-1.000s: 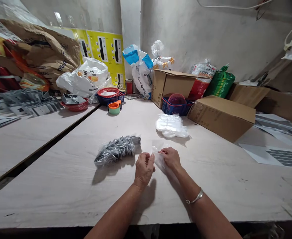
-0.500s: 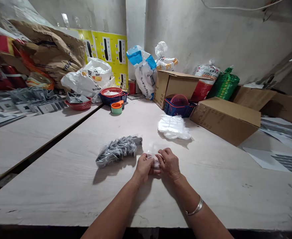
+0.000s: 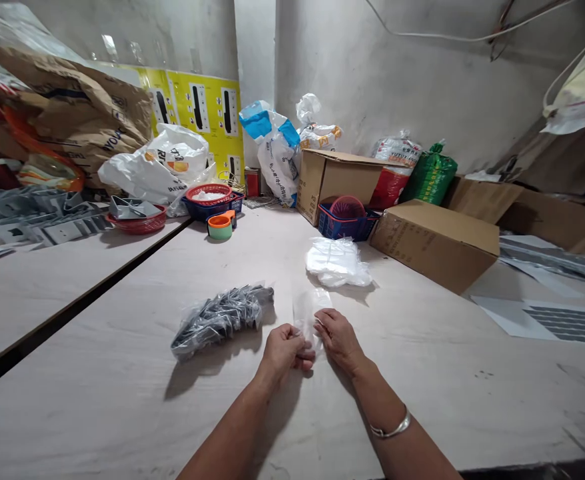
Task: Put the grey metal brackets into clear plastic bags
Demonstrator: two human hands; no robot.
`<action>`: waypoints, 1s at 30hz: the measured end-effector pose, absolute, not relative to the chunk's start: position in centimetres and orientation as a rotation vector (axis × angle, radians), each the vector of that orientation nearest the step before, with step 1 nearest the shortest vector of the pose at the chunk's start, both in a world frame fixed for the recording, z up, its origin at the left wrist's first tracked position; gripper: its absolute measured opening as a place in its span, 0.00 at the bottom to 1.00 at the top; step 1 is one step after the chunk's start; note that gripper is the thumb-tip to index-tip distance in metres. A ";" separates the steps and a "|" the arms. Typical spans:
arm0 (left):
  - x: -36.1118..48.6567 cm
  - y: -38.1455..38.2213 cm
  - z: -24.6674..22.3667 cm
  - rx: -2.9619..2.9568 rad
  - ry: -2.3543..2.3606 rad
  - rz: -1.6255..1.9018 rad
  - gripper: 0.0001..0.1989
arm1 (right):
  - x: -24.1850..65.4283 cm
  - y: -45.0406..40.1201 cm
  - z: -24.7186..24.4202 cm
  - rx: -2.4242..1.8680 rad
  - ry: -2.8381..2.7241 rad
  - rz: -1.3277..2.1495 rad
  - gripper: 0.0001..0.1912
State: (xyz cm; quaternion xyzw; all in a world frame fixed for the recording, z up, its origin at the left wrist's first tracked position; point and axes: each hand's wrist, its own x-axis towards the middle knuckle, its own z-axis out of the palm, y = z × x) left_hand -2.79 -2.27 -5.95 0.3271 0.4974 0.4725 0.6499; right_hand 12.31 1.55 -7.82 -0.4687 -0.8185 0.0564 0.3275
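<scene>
A clear plastic bag [image 3: 306, 312] is held between my two hands over the pale table. My left hand [image 3: 283, 350] pinches its left side between thumb and fingers. On the opposite edge, the fingertips of my right hand [image 3: 338, 339] are closed on the plastic. To the left lies a row of dark grey pieces in clear wrapping [image 3: 222, 319]. A stack of white plastic bags [image 3: 337, 261] rests beyond my right hand.
Blue baskets [image 3: 348, 224] and cardboard boxes [image 3: 437, 243] stand at the back right. Tape rolls [image 3: 220, 228] sit near a red basket [image 3: 208, 194]. Grey metal parts [image 3: 62, 223] cover the far left. Striped sheets [image 3: 567, 323] lie right, and a dark gap [image 3: 92, 290] crosses the table.
The clear bag now shows more of its length, spread flatter beyond my fingers. My hands have shifted slightly toward me. The whole view has turned a little to the right.
</scene>
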 end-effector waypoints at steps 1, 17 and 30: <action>-2.8 -2.2 -6.0 0.739 1.131 1.093 0.09 | 12.3 1.8 -7.8 -1.204 -2.092 0.185 0.11; -2.9 -2.2 -6.2 0.601 1.035 1.303 0.17 | 12.0 -0.5 -6.3 -1.070 -2.008 0.193 0.13; -2.6 -2.7 -6.4 0.930 1.299 1.230 0.22 | 12.4 0.3 -6.9 -1.080 -1.800 0.265 0.07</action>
